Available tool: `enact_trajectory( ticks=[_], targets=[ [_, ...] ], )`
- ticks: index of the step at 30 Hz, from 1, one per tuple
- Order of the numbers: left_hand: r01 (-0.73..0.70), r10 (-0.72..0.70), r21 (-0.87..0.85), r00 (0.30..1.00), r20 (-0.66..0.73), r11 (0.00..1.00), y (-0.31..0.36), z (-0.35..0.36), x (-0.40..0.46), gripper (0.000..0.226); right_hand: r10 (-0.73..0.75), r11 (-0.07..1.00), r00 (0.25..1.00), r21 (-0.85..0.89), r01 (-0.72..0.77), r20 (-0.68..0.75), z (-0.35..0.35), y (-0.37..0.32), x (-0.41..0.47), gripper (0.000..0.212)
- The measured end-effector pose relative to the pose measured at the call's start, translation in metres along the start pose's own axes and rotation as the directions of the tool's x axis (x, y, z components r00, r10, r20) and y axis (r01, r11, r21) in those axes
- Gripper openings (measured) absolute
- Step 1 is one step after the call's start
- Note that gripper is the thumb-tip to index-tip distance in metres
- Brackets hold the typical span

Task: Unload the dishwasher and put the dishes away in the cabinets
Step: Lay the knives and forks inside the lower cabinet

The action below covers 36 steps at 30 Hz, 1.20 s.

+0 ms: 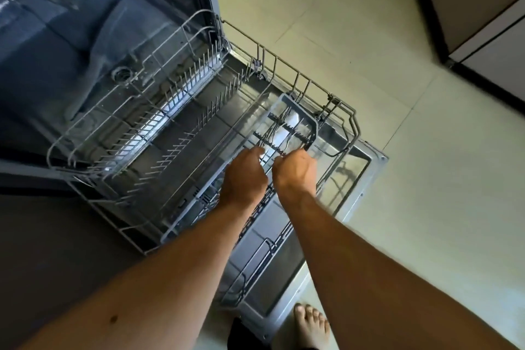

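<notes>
The dishwasher stands open with its racks pulled out over the lowered door. A grey cutlery tray lies on top at the right, and several pieces of cutlery rest in its toothed slots. My left hand and my right hand are side by side at the tray's near end. The fingers of both curl round the thin cutlery handles. The fingertips are hidden behind the backs of the hands. The wire rack on the left holds no dishes.
Another wire rack juts out further right, above the door. Pale floor tiles spread to the right, with dark-edged cabinets at the top right. My bare foot stands beside the door's corner.
</notes>
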State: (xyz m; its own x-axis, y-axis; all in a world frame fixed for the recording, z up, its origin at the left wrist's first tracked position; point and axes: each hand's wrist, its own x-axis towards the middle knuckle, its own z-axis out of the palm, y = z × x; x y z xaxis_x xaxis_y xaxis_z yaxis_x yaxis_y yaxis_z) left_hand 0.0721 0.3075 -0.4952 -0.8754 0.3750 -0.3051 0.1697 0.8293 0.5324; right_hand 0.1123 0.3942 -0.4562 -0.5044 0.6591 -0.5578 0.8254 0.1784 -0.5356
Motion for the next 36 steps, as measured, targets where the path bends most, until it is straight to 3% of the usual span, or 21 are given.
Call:
enact_trajectory(
  ticks=[3,10,21,30,36],
  targets=[
    [-0.096,0.097,0.03,0.994,-0.039,0.995,-0.012,0.007,0.014,0.022,0.041,0.999,0.999,0.002,-0.041,-0.01,0.017,0.001,0.011,0.02],
    [-0.161,0.162,0.077,0.987,-0.001,0.984,-0.01,0.009,0.029,0.025,0.203,0.967,0.979,0.153,-0.203,0.015,0.026,0.0,0.021,0.021],
    [-0.086,0.085,0.113,0.996,0.019,0.99,-0.001,0.017,0.045,0.015,0.271,0.941,0.961,0.195,-0.276,0.052,0.032,0.005,0.038,0.02],
    [-0.043,0.047,0.066,0.998,-0.047,0.997,0.005,0.017,0.033,0.005,0.223,0.941,0.974,0.251,-0.227,0.046,0.014,0.012,0.026,0.02],
    [-0.014,0.005,-0.072,0.992,-0.127,0.997,0.007,0.006,0.017,0.012,0.147,0.932,0.986,0.323,-0.166,0.083,0.005,0.009,0.013,0.018]
  ],
)
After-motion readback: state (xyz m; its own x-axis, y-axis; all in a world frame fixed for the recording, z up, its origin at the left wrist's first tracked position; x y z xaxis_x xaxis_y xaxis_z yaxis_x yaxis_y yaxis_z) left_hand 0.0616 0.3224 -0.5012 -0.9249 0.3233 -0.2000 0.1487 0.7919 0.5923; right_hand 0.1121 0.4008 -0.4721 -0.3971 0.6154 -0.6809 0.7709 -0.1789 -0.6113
